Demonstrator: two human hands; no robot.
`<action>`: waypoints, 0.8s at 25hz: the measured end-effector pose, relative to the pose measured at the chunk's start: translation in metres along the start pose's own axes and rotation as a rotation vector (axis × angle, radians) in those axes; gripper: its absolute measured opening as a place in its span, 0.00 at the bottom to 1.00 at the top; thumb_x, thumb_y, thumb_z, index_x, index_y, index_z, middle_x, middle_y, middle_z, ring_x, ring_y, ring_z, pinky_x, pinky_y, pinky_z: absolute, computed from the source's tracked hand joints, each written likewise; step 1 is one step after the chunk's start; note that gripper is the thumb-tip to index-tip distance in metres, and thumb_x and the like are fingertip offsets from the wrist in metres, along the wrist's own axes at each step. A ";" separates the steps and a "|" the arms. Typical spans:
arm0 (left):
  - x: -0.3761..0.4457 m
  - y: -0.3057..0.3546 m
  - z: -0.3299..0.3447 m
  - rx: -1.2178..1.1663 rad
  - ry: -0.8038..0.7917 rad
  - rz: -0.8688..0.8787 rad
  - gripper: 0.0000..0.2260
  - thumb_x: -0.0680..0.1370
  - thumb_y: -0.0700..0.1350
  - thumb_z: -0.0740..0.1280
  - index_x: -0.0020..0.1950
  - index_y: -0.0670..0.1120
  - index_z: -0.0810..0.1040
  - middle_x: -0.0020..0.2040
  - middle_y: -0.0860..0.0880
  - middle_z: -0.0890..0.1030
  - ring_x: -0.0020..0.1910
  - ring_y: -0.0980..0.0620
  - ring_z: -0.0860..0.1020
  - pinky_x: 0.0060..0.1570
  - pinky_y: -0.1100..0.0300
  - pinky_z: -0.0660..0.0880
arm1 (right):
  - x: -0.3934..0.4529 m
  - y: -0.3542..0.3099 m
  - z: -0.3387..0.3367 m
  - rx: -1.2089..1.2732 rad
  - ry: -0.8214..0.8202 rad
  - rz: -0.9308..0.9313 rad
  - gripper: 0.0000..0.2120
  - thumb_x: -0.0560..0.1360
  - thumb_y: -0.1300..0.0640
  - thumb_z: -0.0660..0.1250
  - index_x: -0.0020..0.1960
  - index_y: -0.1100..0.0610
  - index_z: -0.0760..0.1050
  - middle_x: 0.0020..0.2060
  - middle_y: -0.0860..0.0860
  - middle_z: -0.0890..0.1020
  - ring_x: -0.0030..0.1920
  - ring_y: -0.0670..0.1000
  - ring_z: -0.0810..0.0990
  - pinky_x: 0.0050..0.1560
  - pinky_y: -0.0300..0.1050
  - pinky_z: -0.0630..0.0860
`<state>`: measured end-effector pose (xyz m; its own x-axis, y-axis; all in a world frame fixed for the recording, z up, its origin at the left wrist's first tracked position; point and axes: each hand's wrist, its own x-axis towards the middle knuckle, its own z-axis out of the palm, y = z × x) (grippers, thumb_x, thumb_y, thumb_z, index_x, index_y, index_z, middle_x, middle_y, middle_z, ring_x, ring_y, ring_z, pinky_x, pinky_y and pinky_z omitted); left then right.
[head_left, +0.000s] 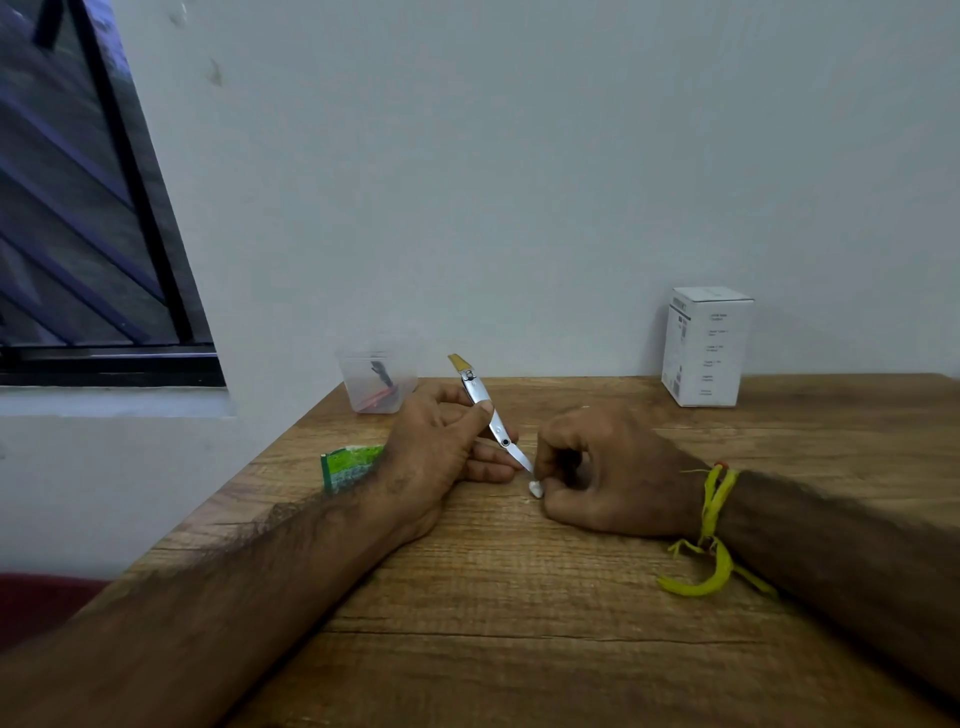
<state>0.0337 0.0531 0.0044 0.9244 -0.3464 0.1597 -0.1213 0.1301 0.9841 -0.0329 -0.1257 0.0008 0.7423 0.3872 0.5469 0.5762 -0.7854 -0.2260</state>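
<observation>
We are leaning over a wooden table (519, 597). At the left, a green packet (349, 465) is lying half hidden behind our left wrist, and a clear plastic cup (374, 382) is holding dark and red items too blurred to name. Our left hand (436, 457) is gripping a small silver folding knife (485, 410), its tip meeting a small white piece (536, 489) that our right hand (608, 473) is pinching on the tabletop, fingers covering most of it. A white carton (706, 345) is standing by the wall.
</observation>
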 end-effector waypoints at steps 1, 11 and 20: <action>-0.001 0.000 0.000 -0.001 0.002 0.004 0.12 0.82 0.39 0.65 0.63 0.36 0.69 0.39 0.39 0.86 0.31 0.43 0.83 0.31 0.54 0.83 | 0.000 0.000 -0.001 0.001 -0.008 0.029 0.07 0.68 0.56 0.75 0.36 0.50 0.76 0.32 0.43 0.79 0.35 0.45 0.78 0.35 0.36 0.74; -0.003 0.002 0.002 -0.057 -0.058 0.048 0.07 0.84 0.40 0.61 0.59 0.38 0.75 0.39 0.41 0.83 0.37 0.46 0.84 0.34 0.59 0.80 | 0.015 -0.004 0.014 0.347 0.638 0.419 0.04 0.73 0.58 0.75 0.40 0.55 0.83 0.31 0.47 0.82 0.32 0.41 0.78 0.33 0.34 0.74; -0.020 0.004 0.018 0.073 -0.317 -0.015 0.10 0.86 0.41 0.56 0.64 0.42 0.74 0.30 0.49 0.75 0.28 0.52 0.75 0.28 0.61 0.71 | 0.014 -0.002 0.011 0.265 0.659 0.351 0.01 0.74 0.62 0.72 0.45 0.58 0.82 0.37 0.47 0.84 0.38 0.46 0.84 0.39 0.41 0.81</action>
<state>0.0081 0.0434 0.0061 0.7693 -0.6209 0.1507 -0.1453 0.0596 0.9876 -0.0200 -0.1131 0.0000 0.5878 -0.2931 0.7540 0.4694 -0.6355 -0.6130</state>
